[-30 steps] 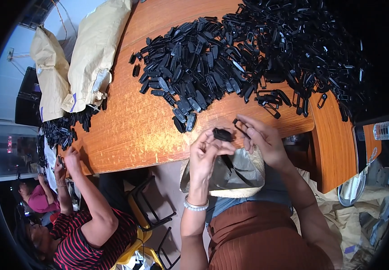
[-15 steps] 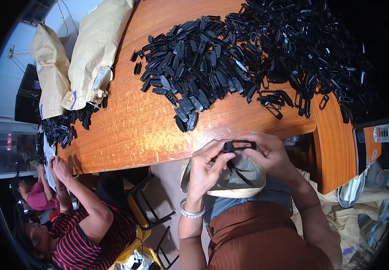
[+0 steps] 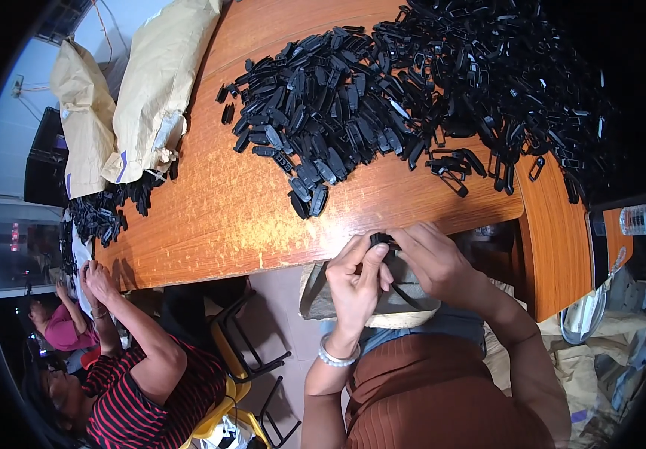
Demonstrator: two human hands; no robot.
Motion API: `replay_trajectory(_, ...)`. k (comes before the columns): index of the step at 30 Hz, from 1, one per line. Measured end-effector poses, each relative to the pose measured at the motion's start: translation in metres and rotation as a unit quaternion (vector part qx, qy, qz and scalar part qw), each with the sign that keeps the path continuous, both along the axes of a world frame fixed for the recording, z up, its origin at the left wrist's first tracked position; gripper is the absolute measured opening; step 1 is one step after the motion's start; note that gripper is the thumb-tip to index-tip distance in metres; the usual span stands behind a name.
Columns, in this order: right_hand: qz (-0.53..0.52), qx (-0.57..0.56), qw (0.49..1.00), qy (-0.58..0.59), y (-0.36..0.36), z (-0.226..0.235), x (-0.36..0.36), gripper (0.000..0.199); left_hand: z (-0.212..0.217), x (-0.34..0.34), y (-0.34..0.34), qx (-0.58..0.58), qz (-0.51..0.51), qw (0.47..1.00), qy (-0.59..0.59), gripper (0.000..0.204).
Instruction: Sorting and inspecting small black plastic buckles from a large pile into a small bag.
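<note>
My left hand [image 3: 356, 278] and my right hand [image 3: 431, 258] meet just below the table's near edge, both pinching one small black plastic part [image 3: 381, 240] between the fingertips. Most of the part is hidden by my fingers. Under my hands, on my lap, lies an open grey-and-tan sack [image 3: 397, 303]. On the wooden table [image 3: 210, 217] above my hands spreads a big heap of black plastic parts [image 3: 412, 112]: solid clips on the left, open loop-shaped pieces on the right.
Two tan sacks [image 3: 151, 97] lie at the table's far left, with a smaller pile of black parts [image 3: 102, 213] beside them. A person in a red-and-black striped shirt [image 3: 136, 382] sits at lower left. A black-and-yellow chair [image 3: 244, 359] stands between us.
My hands have come down from the table edge toward my lap, closing together on the black part, which showed as an open loop half a second ago.
</note>
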State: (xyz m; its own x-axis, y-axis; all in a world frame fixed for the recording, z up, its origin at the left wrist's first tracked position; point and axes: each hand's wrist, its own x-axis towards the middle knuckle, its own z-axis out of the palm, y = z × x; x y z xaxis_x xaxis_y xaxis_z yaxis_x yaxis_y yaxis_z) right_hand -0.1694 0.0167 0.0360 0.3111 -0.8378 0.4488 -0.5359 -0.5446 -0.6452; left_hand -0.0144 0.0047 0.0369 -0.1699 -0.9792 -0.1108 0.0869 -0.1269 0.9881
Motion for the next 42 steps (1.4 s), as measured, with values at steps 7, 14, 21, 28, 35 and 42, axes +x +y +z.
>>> replay_trajectory(7, -0.034, 0.021, 0.993, -0.111, 0.002, -0.003, 0.004, 0.038, -0.002, 0.001, -0.001, -0.082, -0.003, 0.991, -0.104, 0.028)
replay_trajectory(14, -0.013, 0.158, 0.93, -0.331, 0.008, -0.015, -0.005, 0.019, -0.022, 0.012, -0.004, 0.066, -0.102, 0.955, 0.271, 0.03)
replay_trajectory(21, -0.158, 0.097, 0.971, -0.148, -0.007, -0.029, -0.023, 0.017, -0.026, 0.021, -0.022, 0.196, 0.072, 0.923, 0.324, 0.044)
replay_trajectory(28, -0.389, -0.054, 0.903, 0.175, -0.023, -0.057, -0.046, 0.023, -0.037, 0.045, -0.082, -0.286, 0.132, 0.854, -0.414, 0.016)
replay_trajectory(35, -0.304, -0.012, 0.949, -0.084, -0.014, -0.042, -0.02, 0.023, -0.024, 0.031, -0.071, -0.34, 0.024, 0.779, -0.527, 0.015)
replay_trajectory(42, -0.047, 0.189, 0.953, -0.234, -0.011, -0.008, -0.006, 0.03, -0.007, 0.019, -0.029, -0.161, -0.06, 0.966, -0.196, 0.034)
